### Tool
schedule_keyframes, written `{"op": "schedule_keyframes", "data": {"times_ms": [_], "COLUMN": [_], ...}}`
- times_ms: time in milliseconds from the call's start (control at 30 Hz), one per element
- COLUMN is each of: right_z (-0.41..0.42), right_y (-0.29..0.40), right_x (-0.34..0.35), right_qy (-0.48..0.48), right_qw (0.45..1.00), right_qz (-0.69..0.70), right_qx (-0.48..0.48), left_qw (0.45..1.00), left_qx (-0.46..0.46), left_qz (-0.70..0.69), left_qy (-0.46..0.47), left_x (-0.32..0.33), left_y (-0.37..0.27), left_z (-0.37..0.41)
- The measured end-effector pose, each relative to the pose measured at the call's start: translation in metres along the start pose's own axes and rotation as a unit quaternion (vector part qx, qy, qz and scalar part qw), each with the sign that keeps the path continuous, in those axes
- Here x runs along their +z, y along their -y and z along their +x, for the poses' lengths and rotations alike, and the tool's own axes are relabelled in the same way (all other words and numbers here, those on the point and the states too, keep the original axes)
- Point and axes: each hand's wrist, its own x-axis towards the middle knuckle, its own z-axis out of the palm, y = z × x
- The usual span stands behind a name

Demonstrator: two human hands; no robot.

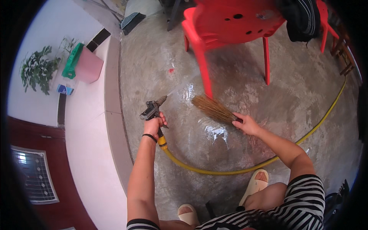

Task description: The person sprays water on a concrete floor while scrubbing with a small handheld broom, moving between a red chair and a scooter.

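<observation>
My left hand grips a hose spray gun, its nozzle angled up and to the right. A thin jet of water leaves the tip. From the gun's handle a yellow hose curves across the floor to the right. My right hand is closed around the short handle of a straw hand broom. The bristles lie at the foot of a red plastic chair's front leg; whether they touch it I cannot tell. Beneath them the concrete floor is wet, with shiny puddles.
A raised tiled ledge runs along the left, holding a pink bin with a green liner and a potted plant. A broom head rests at the back. Dark cloth hangs by the chair. My sandals are below the hose.
</observation>
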Motion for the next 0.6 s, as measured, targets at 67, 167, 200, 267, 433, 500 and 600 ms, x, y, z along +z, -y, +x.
{"op": "schedule_keyframes", "data": {"times_ms": [67, 167, 200, 267, 433, 500, 600], "right_z": [-0.006, 0.002, 0.006, 0.020, 0.081, 0.122, 0.166], "right_y": [-0.003, -0.071, -0.092, -0.069, -0.054, -0.055, -0.074], "right_x": [-0.057, -0.124, -0.136, -0.114, -0.056, -0.068, -0.094], "right_qy": [0.080, 0.066, 0.052, -0.055, -0.067, -0.088, -0.225], "right_qw": [0.994, 0.991, 0.989, 0.988, 0.966, 0.981, 0.949], "right_qz": [0.041, 0.114, 0.141, 0.145, -0.151, -0.151, 0.198], "right_qx": [0.056, 0.005, -0.020, -0.007, -0.198, -0.089, 0.102], "left_qw": [0.999, 0.999, 0.999, 0.996, 0.990, 0.989, 0.987], "left_qx": [-0.036, -0.008, -0.002, -0.003, -0.005, 0.002, 0.011], "left_qz": [0.006, 0.038, 0.048, 0.081, 0.120, 0.129, 0.144], "left_qy": [-0.006, -0.011, -0.017, -0.040, -0.076, -0.075, -0.077], "left_x": [0.013, 0.029, 0.033, 0.034, 0.075, 0.084, 0.098], "left_y": [0.006, -0.015, -0.018, -0.018, -0.034, -0.045, -0.066], "left_z": [0.002, 0.001, 0.003, 0.003, 0.001, 0.005, 0.008]}}
